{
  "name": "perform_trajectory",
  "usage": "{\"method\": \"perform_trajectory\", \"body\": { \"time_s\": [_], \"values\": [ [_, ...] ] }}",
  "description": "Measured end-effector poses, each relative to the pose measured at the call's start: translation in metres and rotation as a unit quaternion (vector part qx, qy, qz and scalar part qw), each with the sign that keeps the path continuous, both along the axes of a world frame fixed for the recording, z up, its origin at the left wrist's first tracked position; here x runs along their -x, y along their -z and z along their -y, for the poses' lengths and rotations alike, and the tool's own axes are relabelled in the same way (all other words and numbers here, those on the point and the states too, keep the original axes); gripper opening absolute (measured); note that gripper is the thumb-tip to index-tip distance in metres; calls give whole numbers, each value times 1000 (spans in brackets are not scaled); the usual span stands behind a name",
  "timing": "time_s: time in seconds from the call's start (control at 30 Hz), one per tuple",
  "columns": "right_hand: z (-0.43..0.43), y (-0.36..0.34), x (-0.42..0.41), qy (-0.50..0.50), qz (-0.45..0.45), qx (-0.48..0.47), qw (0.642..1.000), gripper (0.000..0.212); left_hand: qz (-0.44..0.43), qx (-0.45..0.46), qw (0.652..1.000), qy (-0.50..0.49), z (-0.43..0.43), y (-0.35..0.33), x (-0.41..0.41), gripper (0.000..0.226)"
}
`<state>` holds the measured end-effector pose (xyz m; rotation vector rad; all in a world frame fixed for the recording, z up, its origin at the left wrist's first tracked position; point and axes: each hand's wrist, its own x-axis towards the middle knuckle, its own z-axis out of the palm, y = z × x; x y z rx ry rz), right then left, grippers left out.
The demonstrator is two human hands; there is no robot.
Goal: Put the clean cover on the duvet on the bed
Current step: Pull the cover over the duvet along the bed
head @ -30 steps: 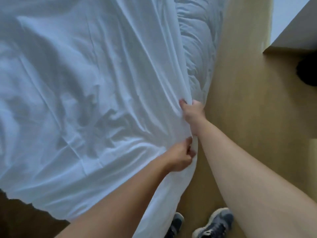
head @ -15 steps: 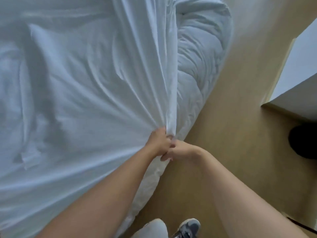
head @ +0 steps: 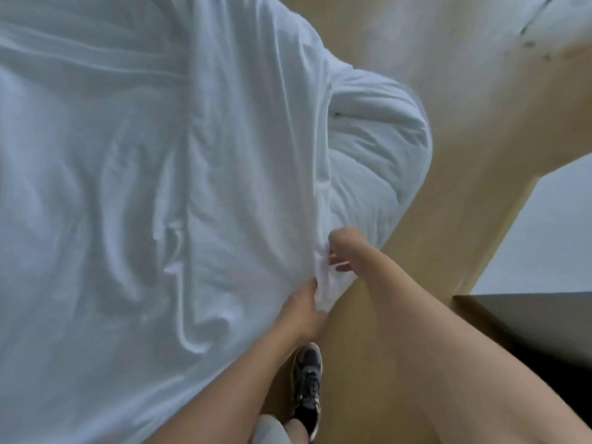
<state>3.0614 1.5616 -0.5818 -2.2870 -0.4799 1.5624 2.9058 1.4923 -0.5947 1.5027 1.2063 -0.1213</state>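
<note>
Pinching the hem of the clean cover, your left grip has its fingers curled round a bunched white fold at the near corner. Your right grip is just beside it, a little farther up, with thumb and fingers closed on the same edge. The cover lies spread and creased across the bed, which it hides, and fills the left of the view. The duvet bulges from under the cover's right edge as a puffy white roll above the wooden floor. One dark laced shoe stands on the floor below your left forearm. A dark cabinet sits at the right.
</note>
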Motion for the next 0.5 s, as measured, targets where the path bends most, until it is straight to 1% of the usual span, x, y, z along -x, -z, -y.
{"method": "perform_trajectory", "body": {
  "time_s": [0.03, 0.07, 0.13, 0.17, 0.2, 0.27, 0.3, 0.33, 0.4, 0.43, 0.5],
  "values": [
    [-19, -2, -17, 70, -15, -32, 997, 30, -3, 17, 999, 32, 3, 0, -4, 55],
    [-38, -5, -29, 108, -45, -67, 991, 30, -6, 20, 999, 45, -1, 2, -11, 58],
    [-79, -12, -40, 82, -92, -114, 986, 36, -2, -32, 999, 12, -33, 3, -35, 71],
    [-95, -13, -41, 65, -93, -134, 984, 34, 2, -57, 998, -14, -53, 2, -50, 77],
    [-108, -11, -45, 65, -84, -150, 983, 26, 0, -76, 996, -36, -76, -6, -66, 78],
    [-124, -10, -57, 88, -67, -159, 981, 16, 11, -115, 990, -82, -116, -18, -94, 71],
    [-126, -9, -68, 102, -85, -147, 980, 17, 27, -116, 987, -107, -125, -20, -109, 64],
    [-129, -7, -81, 115, -121, -130, 977, 20, 36, -94, 988, -117, -126, -23, -124, 58],
    [-139, -10, -113, 137, -221, -111, 959, 27, 26, -36, 993, -105, -105, -23, -154, 57],
    [-149, -13, -128, 140, -269, -106, 947, 32, 10, -24, 994, -104, -92, -22, -167, 57],
    [-176, -19, -153, 112, -347, -114, 924, 38, -29, -34, 990, -130, -93, -10, -189, 51]
  ]
}}
